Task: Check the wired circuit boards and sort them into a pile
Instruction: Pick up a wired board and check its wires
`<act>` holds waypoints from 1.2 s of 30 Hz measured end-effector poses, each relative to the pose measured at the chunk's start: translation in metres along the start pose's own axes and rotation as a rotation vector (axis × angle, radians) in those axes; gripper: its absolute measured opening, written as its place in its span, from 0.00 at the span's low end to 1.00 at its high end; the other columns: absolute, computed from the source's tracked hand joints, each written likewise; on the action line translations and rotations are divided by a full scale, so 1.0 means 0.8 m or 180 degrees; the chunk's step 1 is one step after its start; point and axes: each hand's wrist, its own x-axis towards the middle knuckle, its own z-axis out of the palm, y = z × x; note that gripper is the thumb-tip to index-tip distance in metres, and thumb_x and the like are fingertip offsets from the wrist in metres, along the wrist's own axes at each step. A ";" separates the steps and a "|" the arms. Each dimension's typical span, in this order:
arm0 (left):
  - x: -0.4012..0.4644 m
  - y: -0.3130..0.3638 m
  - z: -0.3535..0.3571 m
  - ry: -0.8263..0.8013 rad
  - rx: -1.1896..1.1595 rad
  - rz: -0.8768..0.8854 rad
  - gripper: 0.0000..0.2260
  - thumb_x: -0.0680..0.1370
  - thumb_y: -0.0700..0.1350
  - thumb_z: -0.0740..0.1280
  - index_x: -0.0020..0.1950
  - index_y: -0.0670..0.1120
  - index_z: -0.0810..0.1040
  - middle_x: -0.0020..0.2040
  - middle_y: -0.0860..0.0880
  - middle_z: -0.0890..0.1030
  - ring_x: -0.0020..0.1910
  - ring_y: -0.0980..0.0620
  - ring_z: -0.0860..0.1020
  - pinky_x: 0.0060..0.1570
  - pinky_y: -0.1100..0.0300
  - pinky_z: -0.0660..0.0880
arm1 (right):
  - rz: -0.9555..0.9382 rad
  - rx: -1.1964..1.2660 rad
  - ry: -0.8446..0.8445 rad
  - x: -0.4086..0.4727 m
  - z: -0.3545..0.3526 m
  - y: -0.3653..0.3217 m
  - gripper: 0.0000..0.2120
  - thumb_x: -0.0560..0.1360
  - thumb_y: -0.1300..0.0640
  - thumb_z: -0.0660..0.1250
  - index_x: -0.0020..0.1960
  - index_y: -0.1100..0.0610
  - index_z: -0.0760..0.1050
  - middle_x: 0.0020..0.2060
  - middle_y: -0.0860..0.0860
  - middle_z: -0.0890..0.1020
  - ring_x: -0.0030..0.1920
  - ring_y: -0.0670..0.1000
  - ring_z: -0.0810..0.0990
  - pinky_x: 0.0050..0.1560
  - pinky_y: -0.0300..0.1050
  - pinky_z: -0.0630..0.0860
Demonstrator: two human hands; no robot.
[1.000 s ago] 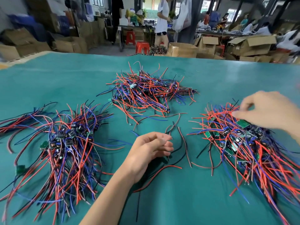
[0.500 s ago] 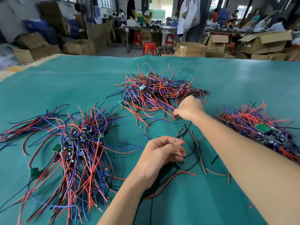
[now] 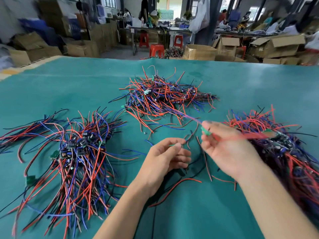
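Right hand (image 3: 229,152), raised over the teal cloth-covered table (image 3: 69,87), pinches a small green circuit board with red and blue wire leads (image 3: 205,131) between thumb and fingertips; motion blur hides the exact finger placement, though the grasp on the board is plain. The board sits at the upper left edge of this hand, and its long axis follows the leads: one blurred red and blue strand runs up and left toward the far tangled pile of red, blue and black wired boards (image 3: 165,95), while a blurred red strand trails rightward across the hand toward the right-side heap of wired boards (image 3: 283,149). Left hand (image 3: 165,157) lies just left of the held board, apart from it, fingers loosely curled with what seems a thin green sliver at the fingertips; whether it grips anything cannot be told. Of the two hands, the left is nearer the board's free side, so it is judged the likely partner for turning or inspecting the piece. Farther left of the held board lies the large left-side spread of wired boards (image 3: 74,149), its leads fanned toward the viewer. Loose red and black wire offcuts (image 3: 174,188) rest on the table below both hands. The board appears thin, light and rigid; its leads appear limp and prone to snagging.
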 end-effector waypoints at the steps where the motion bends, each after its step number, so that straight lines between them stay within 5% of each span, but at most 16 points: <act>1: -0.001 0.000 0.001 -0.0043 0.0025 0.0001 0.11 0.82 0.43 0.63 0.61 0.38 0.78 0.46 0.40 0.84 0.43 0.45 0.81 0.43 0.59 0.79 | 0.0028 -0.0083 -0.0085 -0.007 0.003 0.016 0.10 0.57 0.59 0.78 0.38 0.56 0.84 0.32 0.51 0.81 0.29 0.46 0.80 0.29 0.36 0.76; 6: -0.006 -0.001 -0.002 -0.0479 0.0752 0.0206 0.12 0.78 0.47 0.71 0.56 0.40 0.81 0.47 0.41 0.83 0.46 0.49 0.80 0.47 0.57 0.77 | -0.0367 -0.0732 0.0420 -0.011 0.009 0.070 0.09 0.68 0.68 0.76 0.44 0.60 0.80 0.32 0.53 0.81 0.29 0.48 0.77 0.27 0.39 0.71; 12: -0.005 -0.006 -0.002 -0.0232 0.0647 0.0277 0.12 0.77 0.37 0.71 0.60 0.44 0.83 0.42 0.42 0.83 0.40 0.47 0.82 0.39 0.60 0.79 | -0.1023 -0.1370 0.0441 -0.007 0.002 0.072 0.04 0.73 0.60 0.77 0.40 0.56 0.84 0.32 0.49 0.83 0.30 0.43 0.78 0.30 0.31 0.70; 17: -0.005 -0.006 -0.003 -0.0325 0.0835 0.0229 0.10 0.80 0.34 0.65 0.59 0.42 0.82 0.43 0.43 0.84 0.33 0.53 0.77 0.28 0.66 0.68 | -0.0579 -0.1165 0.0384 -0.001 -0.005 0.067 0.05 0.72 0.61 0.76 0.47 0.60 0.82 0.32 0.53 0.81 0.27 0.49 0.74 0.28 0.40 0.67; 24: -0.007 0.000 0.000 -0.0264 0.1102 0.0175 0.09 0.77 0.47 0.70 0.41 0.44 0.80 0.33 0.48 0.75 0.27 0.54 0.60 0.25 0.65 0.57 | -0.0557 -0.1275 0.0253 0.000 -0.013 0.063 0.04 0.71 0.58 0.77 0.43 0.59 0.86 0.31 0.52 0.80 0.30 0.47 0.71 0.30 0.39 0.66; 27: -0.007 -0.001 0.002 -0.0035 0.1293 0.0202 0.13 0.77 0.52 0.70 0.44 0.41 0.81 0.28 0.53 0.64 0.26 0.54 0.56 0.25 0.61 0.54 | -0.1014 -0.1537 0.0301 0.001 -0.012 0.065 0.04 0.73 0.61 0.77 0.39 0.58 0.85 0.27 0.47 0.79 0.27 0.43 0.73 0.28 0.33 0.68; 36: -0.010 0.003 0.006 -0.0244 0.1442 -0.0013 0.13 0.70 0.55 0.69 0.42 0.46 0.83 0.26 0.57 0.61 0.26 0.54 0.55 0.27 0.59 0.50 | -0.1820 -0.1895 0.1454 0.021 -0.037 0.042 0.08 0.74 0.54 0.73 0.37 0.52 0.81 0.25 0.43 0.79 0.25 0.45 0.75 0.35 0.46 0.72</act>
